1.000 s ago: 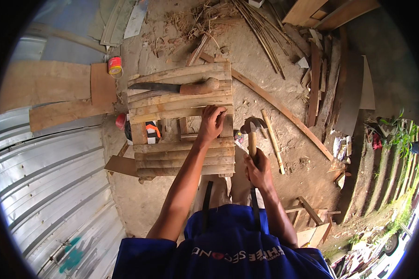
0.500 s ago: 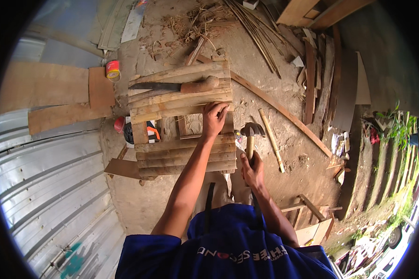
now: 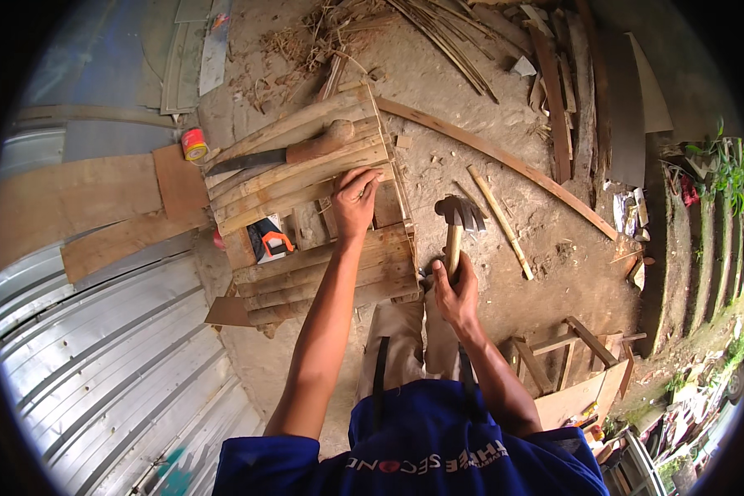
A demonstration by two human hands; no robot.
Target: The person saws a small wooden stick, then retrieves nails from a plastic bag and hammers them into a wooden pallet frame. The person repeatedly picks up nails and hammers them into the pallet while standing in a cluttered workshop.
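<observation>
My right hand (image 3: 459, 289) is wrapped round the pale wooden handle of a hammer (image 3: 453, 248). Its dark metal head points away from me, over the ground just right of a slatted wooden frame (image 3: 331, 264). On that frame, my left hand (image 3: 355, 201) rests near the right end of a slat with its fingertips pinched together. Whatever they pinch is too small to make out. A machete (image 3: 318, 142) with a dark blade and a brown wooden handle lies across the far slats. Through the gap in the middle of the frame shows an orange and black object (image 3: 273, 240).
A long plank (image 3: 504, 169) lies slanting on the ground to the right, beside a bamboo stick (image 3: 501, 221). A red and yellow can (image 3: 194, 145) stands at the left by some plywood sheets (image 3: 99, 186). Several boards lean at the far right. A wooden structure (image 3: 570, 364) sits near right.
My view has turned, so the frame now looks tilted and sits further left. The hammer is still in my right hand, a little further from the frame. My left fingers stay pinched at the slat.
</observation>
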